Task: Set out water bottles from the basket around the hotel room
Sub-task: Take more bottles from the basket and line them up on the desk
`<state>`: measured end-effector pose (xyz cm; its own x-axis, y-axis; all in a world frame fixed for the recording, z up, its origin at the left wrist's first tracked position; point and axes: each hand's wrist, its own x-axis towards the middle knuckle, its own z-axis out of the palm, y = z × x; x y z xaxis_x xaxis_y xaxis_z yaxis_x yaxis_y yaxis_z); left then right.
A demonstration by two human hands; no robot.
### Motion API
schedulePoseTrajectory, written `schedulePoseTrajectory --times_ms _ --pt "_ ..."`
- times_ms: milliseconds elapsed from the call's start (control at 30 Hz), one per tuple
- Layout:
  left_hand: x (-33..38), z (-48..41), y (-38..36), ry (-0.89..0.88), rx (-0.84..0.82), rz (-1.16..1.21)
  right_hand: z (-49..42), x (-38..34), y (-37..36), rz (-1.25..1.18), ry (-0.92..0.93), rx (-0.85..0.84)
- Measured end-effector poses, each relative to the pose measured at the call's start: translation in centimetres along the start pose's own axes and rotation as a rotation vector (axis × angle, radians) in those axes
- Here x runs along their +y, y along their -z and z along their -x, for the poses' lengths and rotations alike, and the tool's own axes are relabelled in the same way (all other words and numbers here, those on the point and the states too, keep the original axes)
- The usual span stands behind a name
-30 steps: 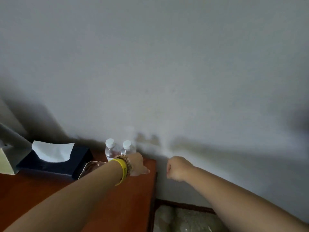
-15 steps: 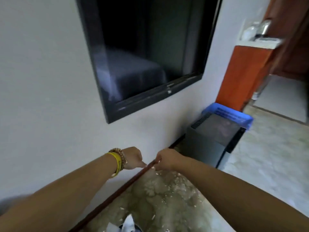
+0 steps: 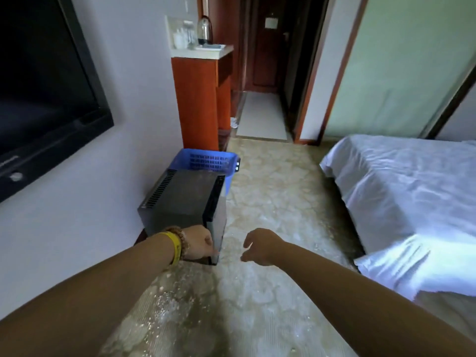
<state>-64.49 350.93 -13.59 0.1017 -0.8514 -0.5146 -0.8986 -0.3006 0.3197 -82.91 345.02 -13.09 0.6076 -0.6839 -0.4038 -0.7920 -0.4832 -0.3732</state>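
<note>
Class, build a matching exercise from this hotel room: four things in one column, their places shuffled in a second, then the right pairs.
Things: 1 basket; 2 television; 3 kettle; 4 bed
Places: A on the white top of the orange cabinet; B on the left wall; C between the mini fridge and that cabinet; D along the room's right side
Pairs: 1-C; 2-B; 3-A; 4-D

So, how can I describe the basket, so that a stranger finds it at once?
Follow the white wall from the television to the tall orange-brown counter. Between that counter and a black box stands the basket. It alone is bright blue plastic with slotted sides.
</note>
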Motion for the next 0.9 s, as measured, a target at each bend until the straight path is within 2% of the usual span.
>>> schedulePoseTrajectory --times_ms 267,600,900 --pt "2.5 -13.5 5.4 -0.071 -0.111 -0.062 -9.0 6.3 4.7 -0.067 -0.126 0.015" --pt "-1.0 -32.3 19.7 -0.07 -0.088 -0.07 -29.1 7.8 17.6 -0.051 -0.096 0.024" --pt "-0.5 -44.0 25.4 -0.027 -0.14 -0.094 -41.3 12.2 24.4 -0.033 -0.077 -0.006"
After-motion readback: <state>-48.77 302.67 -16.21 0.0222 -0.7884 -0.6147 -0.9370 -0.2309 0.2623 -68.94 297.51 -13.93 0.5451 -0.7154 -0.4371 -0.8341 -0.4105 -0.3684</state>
